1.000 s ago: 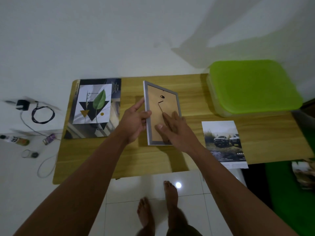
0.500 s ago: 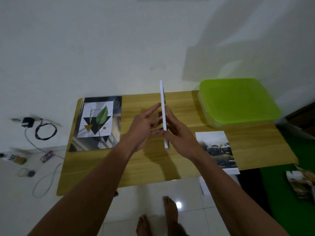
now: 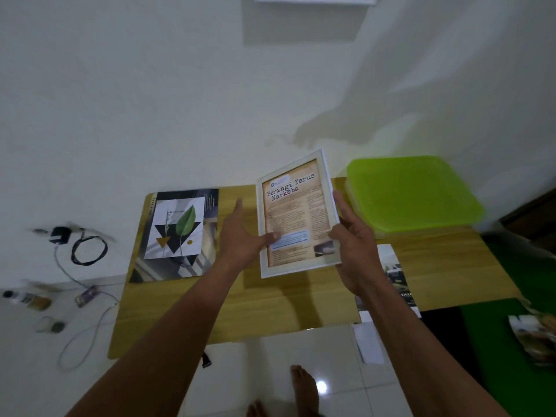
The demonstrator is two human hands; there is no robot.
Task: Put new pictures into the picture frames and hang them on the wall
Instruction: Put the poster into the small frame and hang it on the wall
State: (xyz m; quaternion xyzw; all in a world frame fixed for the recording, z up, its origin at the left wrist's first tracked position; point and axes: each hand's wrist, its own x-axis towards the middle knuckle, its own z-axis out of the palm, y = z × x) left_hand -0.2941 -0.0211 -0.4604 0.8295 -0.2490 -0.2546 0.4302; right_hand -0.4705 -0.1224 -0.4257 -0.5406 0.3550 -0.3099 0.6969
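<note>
Both hands, left hand (image 3: 240, 245) and right hand (image 3: 356, 248), hold the filled white frame (image 3: 296, 218) with fingers clamped on its edges at mid-frame; hanging remains

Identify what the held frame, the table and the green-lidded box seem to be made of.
Frame: white, matte, probably painted wood or plastic; glazing can't be confirmed.
Table: light wood or wood-look laminate, streaky grain visible.
Green-lidded box: plastic, smooth translucent lime lid with rounded corners.
</note>
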